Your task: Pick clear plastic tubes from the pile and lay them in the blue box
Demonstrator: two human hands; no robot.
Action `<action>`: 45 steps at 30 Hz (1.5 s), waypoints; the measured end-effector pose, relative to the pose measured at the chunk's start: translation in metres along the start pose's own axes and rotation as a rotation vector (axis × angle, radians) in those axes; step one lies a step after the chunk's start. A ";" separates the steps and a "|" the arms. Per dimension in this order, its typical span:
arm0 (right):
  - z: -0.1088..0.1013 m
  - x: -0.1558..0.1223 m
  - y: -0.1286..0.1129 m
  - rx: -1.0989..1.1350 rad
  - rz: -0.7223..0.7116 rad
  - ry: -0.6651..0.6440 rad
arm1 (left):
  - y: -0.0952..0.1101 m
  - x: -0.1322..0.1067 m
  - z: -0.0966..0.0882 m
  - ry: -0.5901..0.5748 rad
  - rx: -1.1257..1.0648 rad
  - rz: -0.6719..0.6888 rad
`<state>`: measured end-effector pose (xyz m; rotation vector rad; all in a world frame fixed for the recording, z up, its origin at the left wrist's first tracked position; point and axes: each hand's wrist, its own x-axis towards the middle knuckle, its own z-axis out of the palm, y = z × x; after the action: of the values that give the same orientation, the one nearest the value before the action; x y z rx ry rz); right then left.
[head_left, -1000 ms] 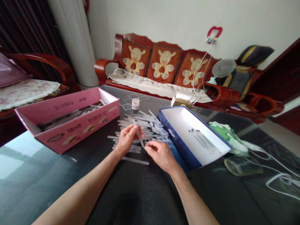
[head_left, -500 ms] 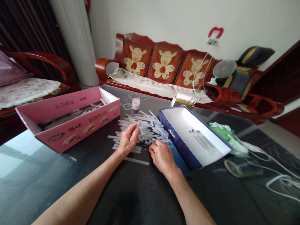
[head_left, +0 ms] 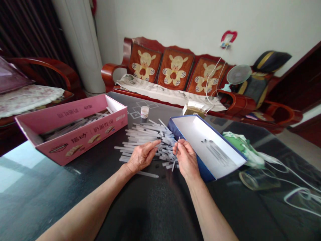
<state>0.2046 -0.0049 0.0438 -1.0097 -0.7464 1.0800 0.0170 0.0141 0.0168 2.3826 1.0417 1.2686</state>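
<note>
A thin pen refill (head_left: pixel 174 164) stands slanted between the thumb and fingers of my right hand (head_left: pixel 187 159), beside the blue box's near side. My left hand (head_left: pixel 143 156) reaches over the near part of a pile of whitish, translucent pen barrels (head_left: pixel 140 134), its fingers stretched out to the right with nothing visible in them. Small black pieces (head_left: pixel 157 166) lie on the table between my hands. One loose barrel (head_left: pixel 147 174) lies just below my left hand. In the blue box with a white inside (head_left: pixel 195 125) rest several thin dark refills (head_left: pixel 217 150).
A long pink box (head_left: pixel 97 129) holding more sticks stands on the left of the dark table (head_left: pixel 155 207). Behind the pile is a small white cup (head_left: pixel 144 112). To the right lie a green-and-white bag (head_left: pixel 242 147), a glass jar (head_left: pixel 258 180) and white cables (head_left: pixel 301 197).
My right hand has risen and moved right, now with a refill upright in its fingers. My left hand has lowered, its fingers going from a pinch to stretched out over the pile.
</note>
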 end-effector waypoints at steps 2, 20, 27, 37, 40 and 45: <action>0.002 -0.001 -0.003 0.107 0.123 -0.049 | -0.001 0.000 0.000 -0.016 0.011 0.000; 0.016 -0.020 0.006 -0.106 0.149 -0.167 | 0.005 0.001 0.000 -0.049 0.081 0.019; 0.012 -0.021 0.013 -0.318 0.082 -0.276 | 0.008 0.000 0.000 -0.104 0.081 0.025; 0.018 -0.024 0.001 -0.414 0.018 -0.281 | 0.008 -0.003 0.001 -0.011 0.271 -0.008; 0.013 -0.015 -0.012 -0.190 -0.027 -0.107 | 0.007 -0.002 0.002 0.016 0.301 -0.024; 0.010 -0.008 -0.026 0.001 -0.001 0.034 | 0.007 -0.002 0.002 0.039 0.264 0.072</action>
<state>0.2024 -0.0130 0.0711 -1.0243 -0.7192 1.0595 0.0209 0.0080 0.0181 2.6199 1.2130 1.2758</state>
